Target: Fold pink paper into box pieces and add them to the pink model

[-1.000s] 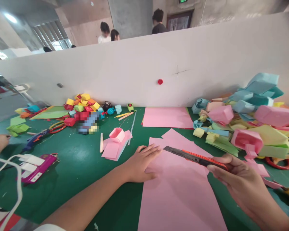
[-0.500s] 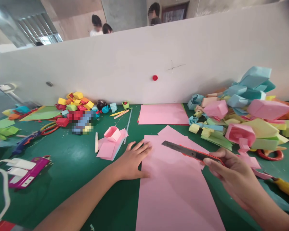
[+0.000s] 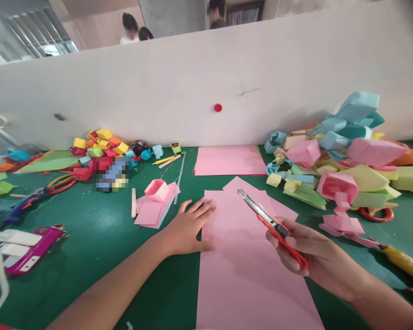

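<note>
My left hand (image 3: pixel 192 229) lies with fingers spread, its fingertips and thumb on the left edge of a large pink paper sheet (image 3: pixel 248 284). Above the sheet's right side, my right hand (image 3: pixel 303 247) grips a red utility knife (image 3: pixel 273 229), whose metal tip points up and to the left. Smaller pink paper pieces (image 3: pixel 284 211) stick out from under the far end of the sheet. Left of my left hand, a small pink paper box (image 3: pixel 157 190) rests on cut pink pieces (image 3: pixel 149 213).
Folded paper boxes (image 3: pixel 358 151) are heaped at the right, near a yellow-handled tool (image 3: pixel 404 263). A pink stack (image 3: pixel 230 160) lies by the white partition (image 3: pixel 158 96). At left are a colourful pile (image 3: pixel 103 144), a glue gun (image 3: pixel 24 206) and a purple power strip (image 3: pixel 37 250).
My right hand has turned the utility knife, so it slants more steeply and its red handle now shows along its length. My left hand stays on the paper. The view has shifted slightly.
</note>
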The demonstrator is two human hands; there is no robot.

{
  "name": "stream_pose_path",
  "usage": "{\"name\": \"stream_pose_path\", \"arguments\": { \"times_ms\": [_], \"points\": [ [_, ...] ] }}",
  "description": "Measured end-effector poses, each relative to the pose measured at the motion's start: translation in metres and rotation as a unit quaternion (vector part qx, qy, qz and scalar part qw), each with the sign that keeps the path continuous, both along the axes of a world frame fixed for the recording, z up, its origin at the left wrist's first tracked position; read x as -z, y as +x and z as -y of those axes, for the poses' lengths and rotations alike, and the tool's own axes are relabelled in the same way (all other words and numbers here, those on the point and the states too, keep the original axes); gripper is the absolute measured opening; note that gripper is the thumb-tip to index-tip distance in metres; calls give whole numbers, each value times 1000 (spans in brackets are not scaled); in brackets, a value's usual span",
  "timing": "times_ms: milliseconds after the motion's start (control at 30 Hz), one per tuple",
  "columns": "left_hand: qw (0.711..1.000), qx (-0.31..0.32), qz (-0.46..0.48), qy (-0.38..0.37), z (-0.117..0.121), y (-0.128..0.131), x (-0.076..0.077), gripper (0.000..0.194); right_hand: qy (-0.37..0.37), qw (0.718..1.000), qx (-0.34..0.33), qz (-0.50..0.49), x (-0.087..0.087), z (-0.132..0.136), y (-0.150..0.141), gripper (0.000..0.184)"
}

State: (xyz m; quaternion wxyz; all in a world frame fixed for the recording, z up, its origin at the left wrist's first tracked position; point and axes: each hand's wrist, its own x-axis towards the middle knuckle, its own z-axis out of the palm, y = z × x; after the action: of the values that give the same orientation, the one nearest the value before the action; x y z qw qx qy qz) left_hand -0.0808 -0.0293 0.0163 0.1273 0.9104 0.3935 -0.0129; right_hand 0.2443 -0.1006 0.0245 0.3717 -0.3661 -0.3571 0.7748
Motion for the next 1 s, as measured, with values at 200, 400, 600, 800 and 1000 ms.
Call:
{"name": "stream_pose_path", "arguments": {
  "times_ms": [200,400,600,800,1000],
  "points": [
    [1000,-1,-11,3,-2,2,0,101,48,996,44,66,4,-2,-2,27],
    [1000,14,-19,7,-3,5,0,103,89,978,91,165,10,-5,-5,36],
    [1000,17,8,8,-3,5,2,106,188,886,108,409,5,-7,-10,29],
    [1000,12,12,0,-5,4,6,107,322,817,-10,479,-1,-8,-16,25],
    [1000,3,16,-10,-7,6,8,112,428,773,-107,456,9,-20,-21,39]
  ]
}}
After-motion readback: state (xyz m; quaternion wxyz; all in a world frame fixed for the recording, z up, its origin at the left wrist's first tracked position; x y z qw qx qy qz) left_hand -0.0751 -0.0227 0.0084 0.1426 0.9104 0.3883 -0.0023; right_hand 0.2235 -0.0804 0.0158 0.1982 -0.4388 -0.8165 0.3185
